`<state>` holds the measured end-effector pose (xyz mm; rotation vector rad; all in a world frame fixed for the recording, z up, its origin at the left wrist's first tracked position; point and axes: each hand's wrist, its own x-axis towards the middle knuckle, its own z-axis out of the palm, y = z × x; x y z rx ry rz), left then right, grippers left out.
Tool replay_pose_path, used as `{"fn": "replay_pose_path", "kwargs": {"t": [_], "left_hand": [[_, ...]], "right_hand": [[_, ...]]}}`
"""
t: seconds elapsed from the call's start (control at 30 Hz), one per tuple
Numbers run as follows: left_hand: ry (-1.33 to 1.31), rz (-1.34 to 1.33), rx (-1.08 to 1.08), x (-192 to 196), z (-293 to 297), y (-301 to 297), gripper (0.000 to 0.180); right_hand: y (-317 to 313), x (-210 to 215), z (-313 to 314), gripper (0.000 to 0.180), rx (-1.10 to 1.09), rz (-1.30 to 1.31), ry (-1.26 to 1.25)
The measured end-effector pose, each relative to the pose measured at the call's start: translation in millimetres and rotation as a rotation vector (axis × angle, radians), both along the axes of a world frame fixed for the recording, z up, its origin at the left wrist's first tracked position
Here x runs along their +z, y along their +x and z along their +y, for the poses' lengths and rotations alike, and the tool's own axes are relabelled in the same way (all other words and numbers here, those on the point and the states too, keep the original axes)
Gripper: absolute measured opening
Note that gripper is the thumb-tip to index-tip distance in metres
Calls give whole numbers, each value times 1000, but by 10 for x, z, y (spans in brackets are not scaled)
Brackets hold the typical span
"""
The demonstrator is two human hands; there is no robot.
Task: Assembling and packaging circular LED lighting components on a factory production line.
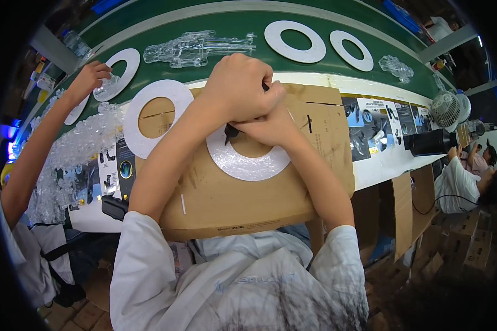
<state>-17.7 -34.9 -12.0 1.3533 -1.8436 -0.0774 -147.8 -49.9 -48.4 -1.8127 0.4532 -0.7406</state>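
Note:
My left hand is closed in a fist, with a dark bit showing beside its fingers; what it grips is mostly hidden. Tucked under it and touching it, my right hand is closed too. A black pointed piece sticks out by the right hand's fingers over a white ring; its kind is unclear. The ring lies flat on a brown cardboard sheet, its upper part covered by my hands. To the left, another white ring overlaps the edge of the cardboard.
Across the green belt lie more white rings and clear plastic wrapped bundles. At left, a co-worker's hand touches clear plastic near a ring. A heap of clear plastic is beside it. A fan and cardboard boxes stand right.

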Motion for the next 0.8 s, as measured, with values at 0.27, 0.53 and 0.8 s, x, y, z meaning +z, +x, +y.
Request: {"fn": "replay_pose_path", "kwargs": {"t": [0.27, 0.53, 0.8], "left_hand": [[-27, -248, -62, 69, 92, 21, 23], [-21, -237, -68, 41, 80, 0, 26], [37, -263, -46, 28, 72, 6, 30]], "right_hand": [[-73, -8, -8, 29, 130, 62, 51], [-107, -45, -46, 20, 123, 111, 14], [-107, -52, -37, 20, 131, 112, 1]]}}
